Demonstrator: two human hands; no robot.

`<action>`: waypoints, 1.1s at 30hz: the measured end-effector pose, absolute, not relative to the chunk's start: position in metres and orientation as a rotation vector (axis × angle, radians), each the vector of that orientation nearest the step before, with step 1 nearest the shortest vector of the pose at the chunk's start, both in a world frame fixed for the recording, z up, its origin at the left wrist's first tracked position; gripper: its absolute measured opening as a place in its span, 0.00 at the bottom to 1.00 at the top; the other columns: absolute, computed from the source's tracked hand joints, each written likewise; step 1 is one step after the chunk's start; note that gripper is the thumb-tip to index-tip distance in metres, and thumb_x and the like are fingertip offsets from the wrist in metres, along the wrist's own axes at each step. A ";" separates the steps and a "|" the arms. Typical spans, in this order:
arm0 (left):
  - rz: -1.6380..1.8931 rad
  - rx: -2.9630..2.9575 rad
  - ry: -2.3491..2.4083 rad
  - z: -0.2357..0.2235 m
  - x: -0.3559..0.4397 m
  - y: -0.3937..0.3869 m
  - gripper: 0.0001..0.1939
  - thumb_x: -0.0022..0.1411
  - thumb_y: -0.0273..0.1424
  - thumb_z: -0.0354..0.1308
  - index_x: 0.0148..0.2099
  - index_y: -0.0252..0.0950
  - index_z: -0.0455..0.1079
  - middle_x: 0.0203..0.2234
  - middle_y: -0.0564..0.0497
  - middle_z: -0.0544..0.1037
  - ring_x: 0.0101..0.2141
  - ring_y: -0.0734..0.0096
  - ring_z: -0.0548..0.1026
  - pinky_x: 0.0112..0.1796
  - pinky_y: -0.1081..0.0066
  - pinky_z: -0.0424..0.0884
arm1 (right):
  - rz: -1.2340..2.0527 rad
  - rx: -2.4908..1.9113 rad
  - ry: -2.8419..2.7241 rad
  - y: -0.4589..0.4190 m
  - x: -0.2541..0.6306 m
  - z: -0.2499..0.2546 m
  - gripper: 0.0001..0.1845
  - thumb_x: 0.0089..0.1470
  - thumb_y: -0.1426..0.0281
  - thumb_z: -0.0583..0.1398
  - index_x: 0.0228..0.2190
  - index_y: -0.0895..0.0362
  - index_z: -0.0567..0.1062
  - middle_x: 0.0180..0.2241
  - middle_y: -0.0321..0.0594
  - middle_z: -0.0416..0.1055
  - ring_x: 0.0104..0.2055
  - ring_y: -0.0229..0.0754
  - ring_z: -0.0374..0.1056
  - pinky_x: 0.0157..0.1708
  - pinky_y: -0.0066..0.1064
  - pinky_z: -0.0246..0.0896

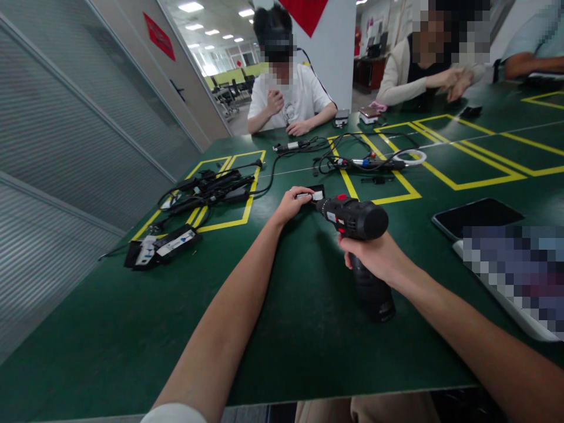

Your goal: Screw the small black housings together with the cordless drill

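Note:
My right hand [370,252] is wrapped round the grip of a black cordless drill [356,217] with red switches. The drill's chuck points away and to the left, close to my left hand. With the fingers of my left hand [291,204] I grip a small black-and-white piece [318,194] on the table. The drill's tip lies right by this piece; whether it touches cannot be seen, and my fingers cover part of the piece.
On the green table [308,352], a black cable bundle [215,191] and black-and-white pieces [176,242] lie left. Cabled pen-shaped tools [361,164] lie beyond, among yellow tape outlines. A phone [478,217] and pixelated device [520,282] lie right. Several people [291,94] sit opposite.

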State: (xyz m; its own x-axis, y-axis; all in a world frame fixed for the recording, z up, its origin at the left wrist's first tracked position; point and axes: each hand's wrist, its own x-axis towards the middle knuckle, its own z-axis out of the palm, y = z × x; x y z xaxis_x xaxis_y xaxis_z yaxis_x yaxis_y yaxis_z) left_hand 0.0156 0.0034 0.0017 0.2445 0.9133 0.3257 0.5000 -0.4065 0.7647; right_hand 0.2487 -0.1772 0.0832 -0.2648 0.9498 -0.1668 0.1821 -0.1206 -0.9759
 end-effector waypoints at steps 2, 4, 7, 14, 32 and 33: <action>1.055 2.000 1.287 0.002 0.016 0.003 0.15 0.57 0.37 0.58 0.45 0.38 0.76 0.44 0.48 0.77 0.49 0.62 0.71 0.56 0.61 0.63 | 1.448 -1.295 -1.478 -0.177 0.249 0.083 0.05 0.46 0.71 0.60 0.29 0.57 0.73 0.18 0.38 0.70 0.20 0.41 0.67 0.21 0.31 0.58; 1.055 1.998 1.296 0.002 0.017 0.003 0.15 0.57 0.37 0.58 0.44 0.38 0.76 0.44 0.48 0.78 0.49 0.62 0.71 0.56 0.61 0.63 | 1.443 -1.282 -1.491 -0.177 0.249 0.081 0.04 0.46 0.71 0.60 0.28 0.57 0.73 0.18 0.38 0.70 0.20 0.40 0.67 0.22 0.32 0.59; 1.052 2.001 1.298 0.003 0.017 0.003 0.14 0.57 0.36 0.57 0.44 0.38 0.77 0.43 0.48 0.78 0.49 0.62 0.71 0.56 0.61 0.63 | 1.430 -1.257 -1.499 -0.176 0.250 0.079 0.04 0.46 0.71 0.60 0.28 0.57 0.73 0.18 0.38 0.70 0.20 0.40 0.67 0.22 0.32 0.59; 1.061 1.977 1.306 0.004 0.018 0.003 0.14 0.56 0.36 0.58 0.43 0.38 0.77 0.43 0.48 0.78 0.48 0.62 0.72 0.55 0.61 0.64 | 1.420 -1.314 -1.507 -0.177 0.250 0.083 0.02 0.46 0.71 0.60 0.26 0.57 0.72 0.17 0.38 0.69 0.19 0.41 0.67 0.22 0.32 0.59; 1.057 2.014 1.296 0.001 0.017 0.005 0.15 0.57 0.37 0.58 0.45 0.38 0.77 0.44 0.48 0.78 0.48 0.61 0.72 0.55 0.61 0.64 | 1.416 -1.329 -1.500 -0.178 0.252 0.081 0.05 0.47 0.69 0.60 0.27 0.58 0.74 0.18 0.40 0.71 0.20 0.41 0.66 0.22 0.32 0.58; 1.061 2.016 1.293 0.001 0.017 0.005 0.15 0.57 0.37 0.58 0.45 0.38 0.77 0.44 0.48 0.78 0.48 0.62 0.72 0.55 0.61 0.64 | 1.413 -1.340 -1.497 -0.178 0.252 0.080 0.05 0.47 0.69 0.60 0.26 0.58 0.74 0.17 0.40 0.70 0.20 0.41 0.66 0.21 0.32 0.58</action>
